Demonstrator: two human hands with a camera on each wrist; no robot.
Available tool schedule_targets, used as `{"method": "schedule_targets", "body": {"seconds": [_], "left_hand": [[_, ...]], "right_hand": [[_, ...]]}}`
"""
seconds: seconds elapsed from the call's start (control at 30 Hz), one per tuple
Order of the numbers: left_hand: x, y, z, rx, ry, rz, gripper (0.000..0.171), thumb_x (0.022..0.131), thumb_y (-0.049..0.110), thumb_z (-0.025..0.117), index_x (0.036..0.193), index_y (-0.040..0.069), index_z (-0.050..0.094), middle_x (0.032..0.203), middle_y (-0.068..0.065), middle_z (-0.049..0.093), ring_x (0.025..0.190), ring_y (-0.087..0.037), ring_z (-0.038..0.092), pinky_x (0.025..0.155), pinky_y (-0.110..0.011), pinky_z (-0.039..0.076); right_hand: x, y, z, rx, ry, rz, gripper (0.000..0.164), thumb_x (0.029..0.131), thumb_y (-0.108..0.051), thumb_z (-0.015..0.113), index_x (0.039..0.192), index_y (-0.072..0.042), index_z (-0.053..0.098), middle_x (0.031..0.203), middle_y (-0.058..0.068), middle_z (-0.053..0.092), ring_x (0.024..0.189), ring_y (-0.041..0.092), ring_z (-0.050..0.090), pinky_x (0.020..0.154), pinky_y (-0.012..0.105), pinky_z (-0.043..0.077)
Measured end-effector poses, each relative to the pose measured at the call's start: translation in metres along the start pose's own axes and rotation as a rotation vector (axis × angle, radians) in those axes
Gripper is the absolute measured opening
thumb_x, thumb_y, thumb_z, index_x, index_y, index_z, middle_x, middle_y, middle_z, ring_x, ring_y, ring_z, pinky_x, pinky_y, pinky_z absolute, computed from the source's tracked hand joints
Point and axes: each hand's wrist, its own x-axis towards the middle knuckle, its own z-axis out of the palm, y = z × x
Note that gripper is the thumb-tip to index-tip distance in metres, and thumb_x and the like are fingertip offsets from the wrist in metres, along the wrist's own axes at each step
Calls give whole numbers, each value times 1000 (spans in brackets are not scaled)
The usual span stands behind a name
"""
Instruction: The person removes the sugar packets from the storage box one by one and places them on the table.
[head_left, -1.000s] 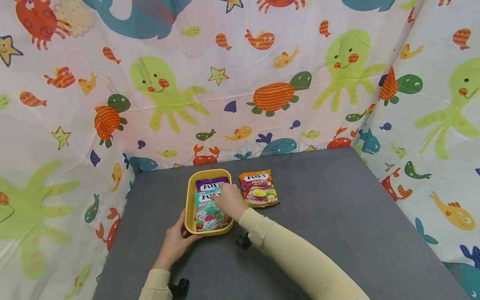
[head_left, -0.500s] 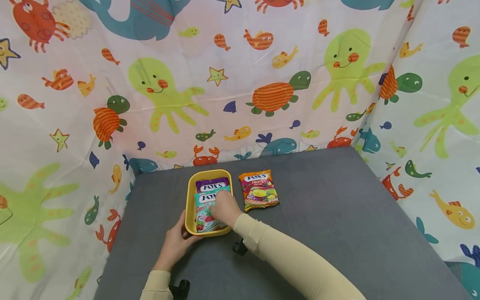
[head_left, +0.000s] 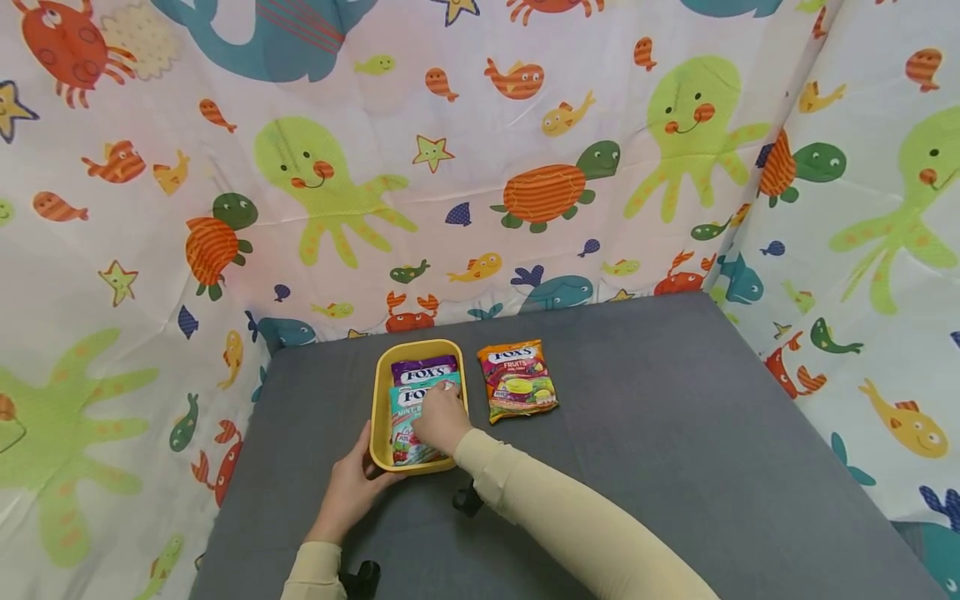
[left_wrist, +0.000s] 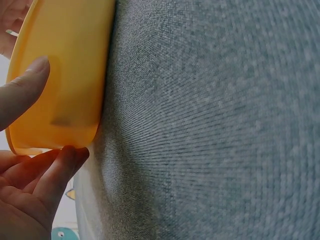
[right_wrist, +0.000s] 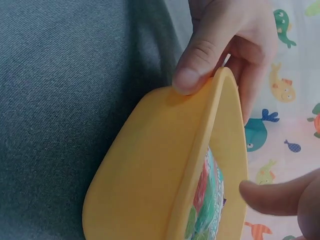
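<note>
A yellow plastic tub (head_left: 381, 417) stands on the grey cloth. Inside lie a teal Fox's mint candy bag (head_left: 405, 425) and, partly under it at the far end, a purple Fox's bag (head_left: 427, 369). My left hand (head_left: 348, 487) grips the tub's near left corner, thumb on the near wall and fingers on the left side. Over the teal bag is my right hand (head_left: 442, 418), covering its right part. The right wrist view shows the right thumb (right_wrist: 272, 195) stretched out beside the tub's rim; the other fingertips are hidden there, so their grip is unclear.
An orange Fox's fruits candy bag (head_left: 517, 379) lies flat on the table to the right of the tub. The grey table (head_left: 637, 400) ends at a sea-animal curtain (head_left: 465, 183) at the back and sides. A black wrist mount (head_left: 363, 579) hangs by the left sleeve.
My right hand has shifted a little left and toward me over the teal bag, uncovering its upper right edge and the purple bag. Left hand and tub keep their places.
</note>
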Motion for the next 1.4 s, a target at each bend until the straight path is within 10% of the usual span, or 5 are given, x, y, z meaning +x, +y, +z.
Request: {"method": "schedule_targets", "body": {"seconds": [0.47, 1.1, 1.4], "left_hand": [[1, -1, 0, 26, 10, -1, 107, 74, 35, 80, 153, 29, 9, 147, -10, 43, 127, -24, 51, 96, -38, 49], [3, 2, 1, 35, -15, -54, 106, 75, 34, 80, 154, 28, 8, 149, -7, 41, 129, -20, 49, 98, -36, 48], [3, 2, 0, 21, -17, -30, 106, 75, 31, 80, 154, 28, 9, 149, -7, 41, 128, -21, 50, 97, -36, 48]], "right_hand": [[2, 2, -4, 254, 63, 103, 31, 78, -14, 75, 102, 1, 62, 88, 8, 62, 76, 18, 57, 67, 33, 57], [5, 15, -15, 352, 0, 198, 30, 79, -14, 74, 101, 2, 63, 88, 9, 63, 73, 18, 60, 62, 33, 59], [2, 23, -15, 255, -11, 83, 57, 78, -26, 79, 122, -2, 52, 106, 11, 62, 92, 22, 61, 81, 41, 57]]}}
